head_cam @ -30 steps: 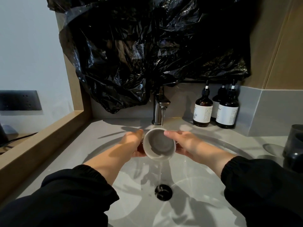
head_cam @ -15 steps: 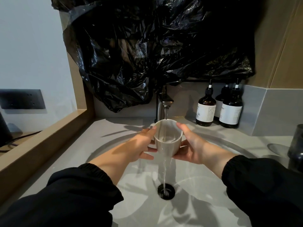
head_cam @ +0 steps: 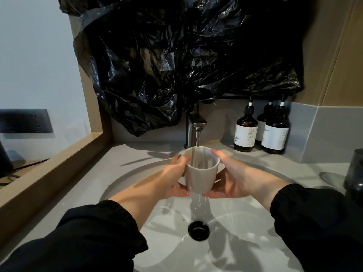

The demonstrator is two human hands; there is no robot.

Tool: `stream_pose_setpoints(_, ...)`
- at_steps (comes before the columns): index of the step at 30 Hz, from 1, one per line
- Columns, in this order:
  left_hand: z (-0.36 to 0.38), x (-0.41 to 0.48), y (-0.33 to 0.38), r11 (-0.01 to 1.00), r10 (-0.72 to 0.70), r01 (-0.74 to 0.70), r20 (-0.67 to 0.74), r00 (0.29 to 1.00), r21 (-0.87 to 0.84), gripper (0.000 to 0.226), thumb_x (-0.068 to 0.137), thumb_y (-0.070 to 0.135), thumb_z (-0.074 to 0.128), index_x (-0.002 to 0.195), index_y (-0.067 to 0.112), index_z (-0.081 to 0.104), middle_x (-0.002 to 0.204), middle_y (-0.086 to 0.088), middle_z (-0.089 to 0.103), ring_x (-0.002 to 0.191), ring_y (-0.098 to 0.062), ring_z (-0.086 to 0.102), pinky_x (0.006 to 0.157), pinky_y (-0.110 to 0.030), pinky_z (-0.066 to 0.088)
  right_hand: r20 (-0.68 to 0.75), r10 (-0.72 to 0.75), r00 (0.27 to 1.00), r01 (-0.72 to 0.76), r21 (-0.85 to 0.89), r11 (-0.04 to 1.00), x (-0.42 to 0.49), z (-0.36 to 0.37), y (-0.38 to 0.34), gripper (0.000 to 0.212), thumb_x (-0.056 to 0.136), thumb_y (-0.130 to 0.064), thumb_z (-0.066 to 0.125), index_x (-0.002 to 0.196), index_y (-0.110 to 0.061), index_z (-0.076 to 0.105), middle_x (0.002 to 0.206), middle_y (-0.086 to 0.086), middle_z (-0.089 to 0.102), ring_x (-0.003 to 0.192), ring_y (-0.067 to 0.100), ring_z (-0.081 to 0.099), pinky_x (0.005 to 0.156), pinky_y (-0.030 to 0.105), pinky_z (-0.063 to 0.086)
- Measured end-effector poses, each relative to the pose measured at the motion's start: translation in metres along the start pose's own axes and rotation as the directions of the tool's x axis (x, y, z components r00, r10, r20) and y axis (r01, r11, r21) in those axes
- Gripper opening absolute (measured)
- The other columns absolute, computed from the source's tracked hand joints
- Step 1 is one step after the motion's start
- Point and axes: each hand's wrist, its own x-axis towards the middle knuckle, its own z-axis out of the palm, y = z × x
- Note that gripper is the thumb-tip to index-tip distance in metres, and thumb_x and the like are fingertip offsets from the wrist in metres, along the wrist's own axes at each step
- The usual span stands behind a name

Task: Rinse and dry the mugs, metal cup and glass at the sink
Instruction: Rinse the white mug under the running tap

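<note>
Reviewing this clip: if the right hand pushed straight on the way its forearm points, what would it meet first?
The mug: the right hand grips it from one side, opposite the left hand. Past the mug, the line probably leads to the faucet, though depth is unclear.

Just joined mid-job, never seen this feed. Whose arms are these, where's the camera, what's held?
No machine: a person works bare-handed, and the one camera sits on their head, looking forward and down. The left hand and right hand together grip a beige mug upright under the running tap, above the sink and its drain. On the counter behind stand three dark pump bottles; a dark glass stands at the right edge. Black plastic hangs above.
</note>
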Motion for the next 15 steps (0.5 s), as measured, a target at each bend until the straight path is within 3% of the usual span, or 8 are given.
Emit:
stream_pose_setpoints(4,-0.002,0.010,-0.001,0.998,0.043,-0.038,-0.096,0.994,0.054,0.042,0.097,0.052,0.036,0.131,0.027,0.041,0.121,-0.007,0.049,0.103,-0.037,0.058,0.085,-0.043,0.053,0.040,-0.035,0.999,0.039,-0.084,0.996,-0.002,0.003,0.002,0.090,0.076,-0.074,0.051,0.126,-0.001,0.043,0.109,0.030,0.065,0.092,0.042,0.068,0.076,0.042,0.057)
stream_pose_setpoints(8,-0.010,0.012,-0.002,0.992,0.005,0.002,-0.057,0.998,0.124,0.047,0.094,0.055,0.035,0.117,0.019,0.054,0.108,-0.012,0.054,0.087,-0.030,0.051,0.070,-0.034,0.044,0.066,-0.094,0.993,0.106,-0.216,0.971,-0.006,0.005,0.005,0.072,0.083,-0.071,0.044,0.118,-0.009,0.055,0.107,0.020,0.065,0.086,0.033,0.068,0.075,0.041,0.056)
stream_pose_setpoints(11,-0.011,0.009,-0.002,0.992,-0.045,0.046,-0.011,0.999,0.116,0.046,0.092,0.053,0.037,0.117,0.019,0.055,0.103,-0.012,0.054,0.078,-0.028,0.049,0.064,-0.031,0.042,0.045,-0.106,0.993,0.114,-0.234,0.966,-0.006,0.004,0.006,0.065,0.087,-0.063,0.045,0.119,-0.008,0.057,0.112,0.021,0.061,0.088,0.036,0.066,0.073,0.042,0.057)
stream_pose_setpoints(15,-0.011,0.009,-0.003,0.992,-0.115,0.112,0.063,0.991,0.063,0.055,0.092,0.056,0.041,0.132,0.020,0.046,0.121,-0.013,0.055,0.096,-0.038,0.060,0.077,-0.041,0.049,-0.047,-0.104,0.993,0.094,-0.179,0.979,-0.001,0.005,0.007,0.059,0.088,-0.055,0.045,0.117,-0.005,0.055,0.106,0.023,0.058,0.083,0.041,0.063,0.066,0.043,0.055)
